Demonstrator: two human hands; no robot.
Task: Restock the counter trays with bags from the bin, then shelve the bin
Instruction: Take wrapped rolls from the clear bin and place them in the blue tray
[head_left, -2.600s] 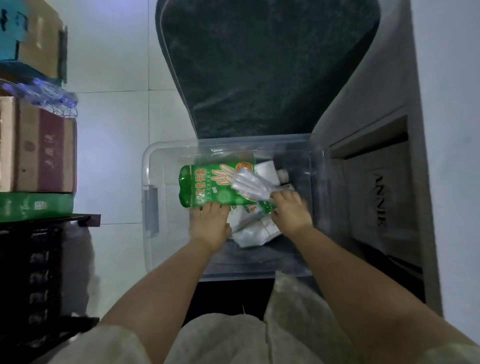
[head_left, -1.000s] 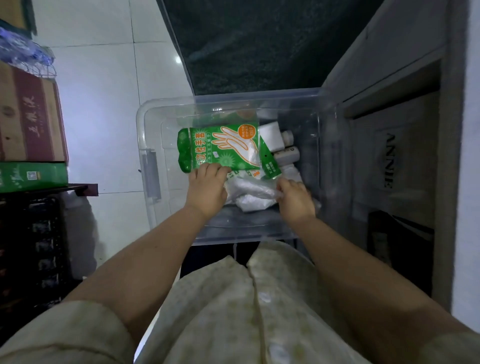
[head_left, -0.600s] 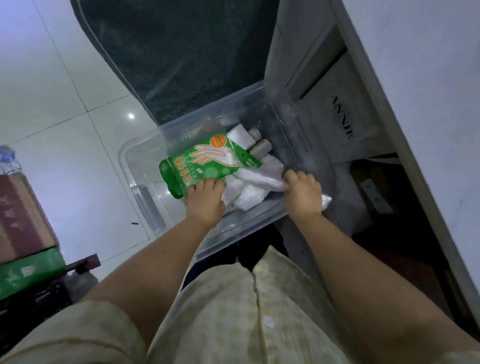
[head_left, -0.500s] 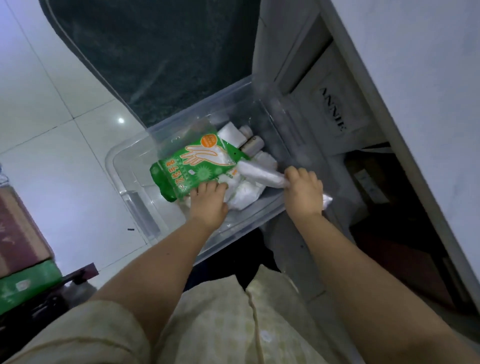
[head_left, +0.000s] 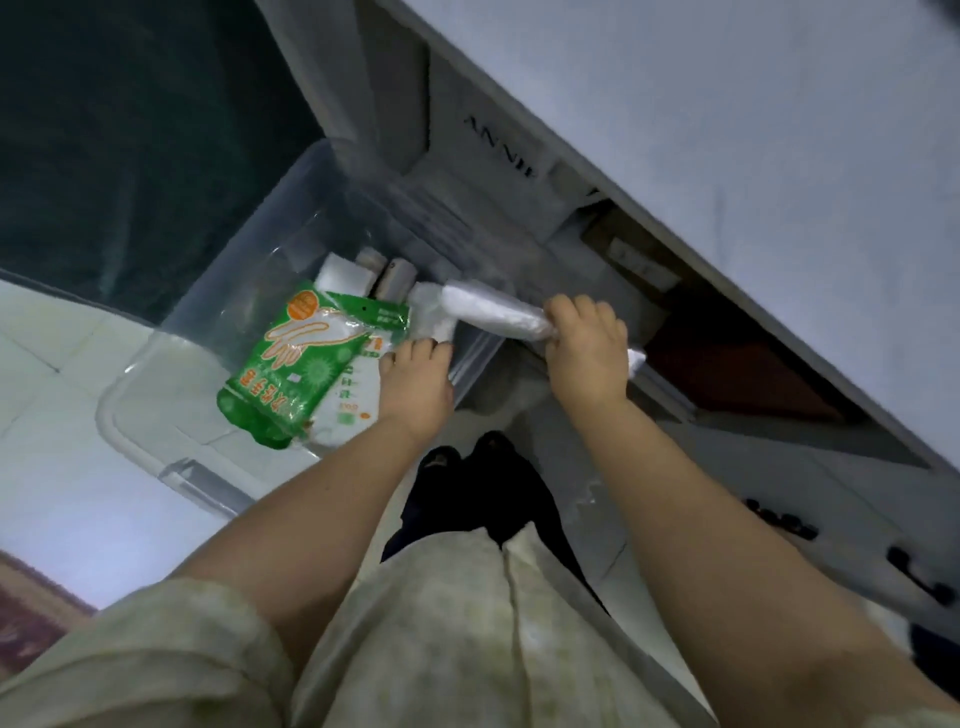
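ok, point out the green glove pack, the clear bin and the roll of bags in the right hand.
green glove pack (head_left: 301, 364), head view, middle of the printed front.
clear bin (head_left: 171, 400), head view, bare floor left of the pack.
roll of clear bags (head_left: 493, 312), head view, middle of the roll.

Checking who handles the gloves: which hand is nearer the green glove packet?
Left. The left hand holds the green glove packet by its edge in the bin; the right hand is off to its right, gripping a roll of clear bags.
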